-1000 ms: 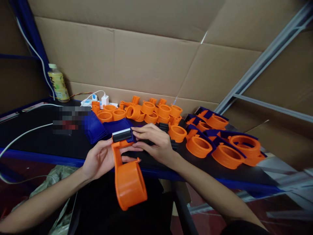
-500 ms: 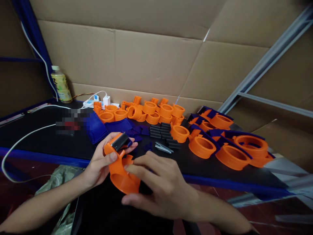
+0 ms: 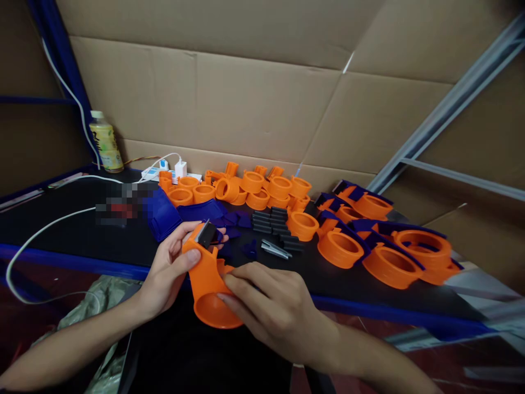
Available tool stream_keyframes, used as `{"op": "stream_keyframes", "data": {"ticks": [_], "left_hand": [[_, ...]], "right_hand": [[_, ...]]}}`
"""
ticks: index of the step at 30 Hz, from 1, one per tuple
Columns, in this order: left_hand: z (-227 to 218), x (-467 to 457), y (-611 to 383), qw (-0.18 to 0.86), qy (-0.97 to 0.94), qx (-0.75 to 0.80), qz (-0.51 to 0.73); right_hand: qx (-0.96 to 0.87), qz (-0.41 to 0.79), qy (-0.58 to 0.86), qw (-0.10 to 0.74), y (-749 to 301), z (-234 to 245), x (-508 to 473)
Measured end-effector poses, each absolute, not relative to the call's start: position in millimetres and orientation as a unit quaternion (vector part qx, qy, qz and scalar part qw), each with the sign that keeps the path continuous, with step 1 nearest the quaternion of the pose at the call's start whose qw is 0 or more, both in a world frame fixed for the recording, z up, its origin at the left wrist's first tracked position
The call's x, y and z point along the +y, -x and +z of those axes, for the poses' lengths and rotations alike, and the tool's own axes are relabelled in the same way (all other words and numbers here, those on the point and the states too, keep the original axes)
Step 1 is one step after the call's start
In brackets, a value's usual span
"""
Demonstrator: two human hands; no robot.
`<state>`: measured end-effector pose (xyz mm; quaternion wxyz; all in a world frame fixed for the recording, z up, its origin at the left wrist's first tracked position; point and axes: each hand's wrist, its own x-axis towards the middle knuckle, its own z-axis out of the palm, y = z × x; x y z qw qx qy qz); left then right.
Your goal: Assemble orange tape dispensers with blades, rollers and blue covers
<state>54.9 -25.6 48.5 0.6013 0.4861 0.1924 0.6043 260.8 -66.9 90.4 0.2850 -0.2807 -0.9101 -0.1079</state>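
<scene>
Both my hands hold one orange plastic tape-dispenser body [image 3: 209,284] over the near table edge. My left hand [image 3: 168,268] wraps its upper part, thumb pressed on the side. My right hand [image 3: 270,309] grips the round lower ring with its fingertips. A black toothed blade piece [image 3: 206,234] sits at the body's top end, its open ring facing down toward me. Just beyond lie small dark blue parts [image 3: 235,220], black blade strips [image 3: 270,219] and grey metal pieces [image 3: 274,249].
Several orange rings [image 3: 254,189] crowd the back of the black table [image 3: 74,235]; finished orange-and-blue dispensers [image 3: 385,246] lie to the right. Blue flat parts [image 3: 164,213], a power strip with chargers [image 3: 168,169], a white cable [image 3: 45,227] and a drink bottle [image 3: 105,141] are at left. Cardboard walls stand behind.
The orange body has been turned from hanging upright to ring-end toward me. My right hand left the blade end and came down to grip the ring; my left hand shifted onto the upper part.
</scene>
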Motion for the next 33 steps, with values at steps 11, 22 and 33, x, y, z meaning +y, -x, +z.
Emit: {"op": "stream_keyframes", "data": {"ticks": [11, 22, 33], "left_hand": [[58, -25, -55, 0.708, -0.410, 0.083, 0.569], [56, -15, -54, 0.747, -0.318, 0.093, 0.576], [53, -25, -61, 0.797, -0.324, 0.076, 0.503]], "right_hand": [[-0.823, 0.209, 0.320, 0.420, -263, 112, -39], [-0.807, 0.203, 0.375, 0.409, -248, 131, 31], [-0.901, -0.074, 0.397, 0.158, -134, 129, 107]]}}
